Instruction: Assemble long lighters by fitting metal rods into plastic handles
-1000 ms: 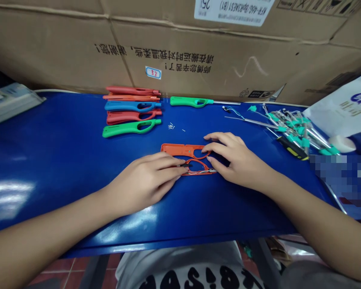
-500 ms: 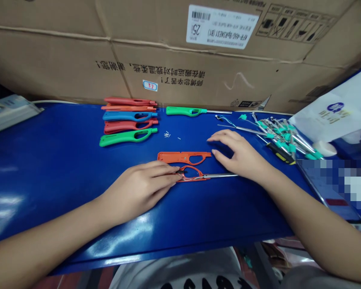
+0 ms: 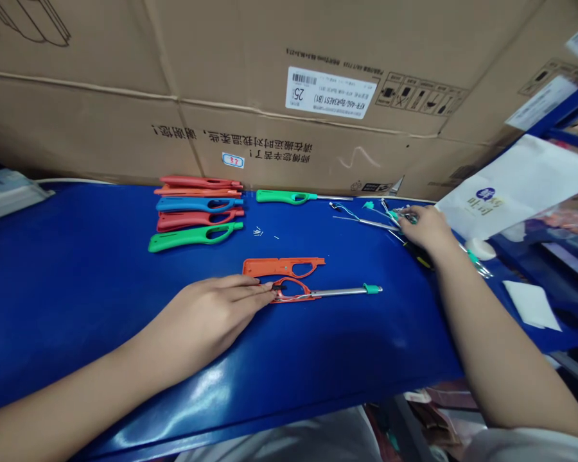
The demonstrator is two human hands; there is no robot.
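My left hand presses its closed fingers on the handle end of an orange lighter half-shell, holding it against the table. Along that half-shell run thin wires, and a metal lighter tube with a teal tip sticks out to the right. Just behind lies the other orange half-shell, inner side up. Over at the right, my right hand reaches into a pile of metal tubes with teal pieces, its fingers curled. What they grip is hidden. A black and yellow screwdriver lies partly under this hand.
Red, orange, blue and green lighter shells lie stacked at the back left. Beside them are a green lighter and several small pale pins. A large cardboard box walls the back; a white bag stands right.
My right hand has moved right and away from the orange lighter parts to the tube pile, uncovering the teal tip. My left hand keeps its hold. The view has shifted right.
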